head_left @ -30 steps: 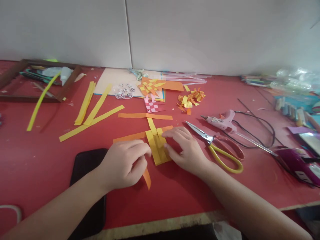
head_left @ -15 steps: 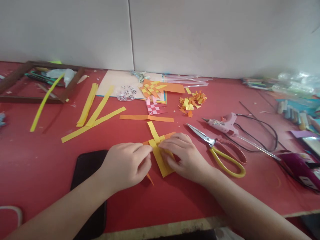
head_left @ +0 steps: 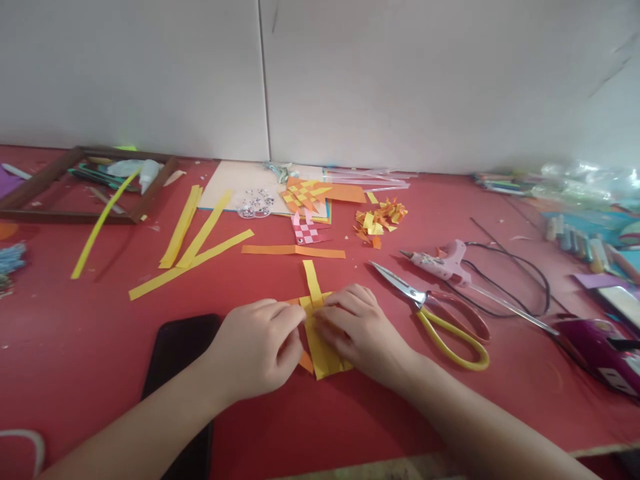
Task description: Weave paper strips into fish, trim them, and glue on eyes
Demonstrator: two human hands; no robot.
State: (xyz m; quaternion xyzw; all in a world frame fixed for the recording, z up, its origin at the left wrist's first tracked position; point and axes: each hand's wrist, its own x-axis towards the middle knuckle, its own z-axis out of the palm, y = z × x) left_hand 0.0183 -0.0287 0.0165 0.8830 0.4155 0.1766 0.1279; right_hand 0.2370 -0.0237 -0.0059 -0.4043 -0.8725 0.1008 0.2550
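In front of me lies a woven piece of yellow and orange paper strips (head_left: 319,355), partly covered by my fingers. One yellow strip sticks out from its far side. My left hand (head_left: 263,345) is closed at its left edge, thumb and fingers pinched together over the orange strips. From the right, my right hand (head_left: 357,323) bends its fingers over the piece and grips it; the fingertips are partly hidden. Just beyond lies a loose orange strip (head_left: 295,251). Several yellow paper strips (head_left: 193,263) rest farther left.
Scissors (head_left: 425,307) and a pink glue gun (head_left: 443,261) with its cord lie on the right. A black phone (head_left: 175,353) is under my left forearm. Paper scraps (head_left: 380,219), a checkered pink paper fish (head_left: 305,230) and a wooden frame (head_left: 70,217) sit farther back.
The view has tilted up slightly, so everything sits lower. The woven paper piece has turned a little, its strips now pointing more straight away from me. Both hands keep their hold.
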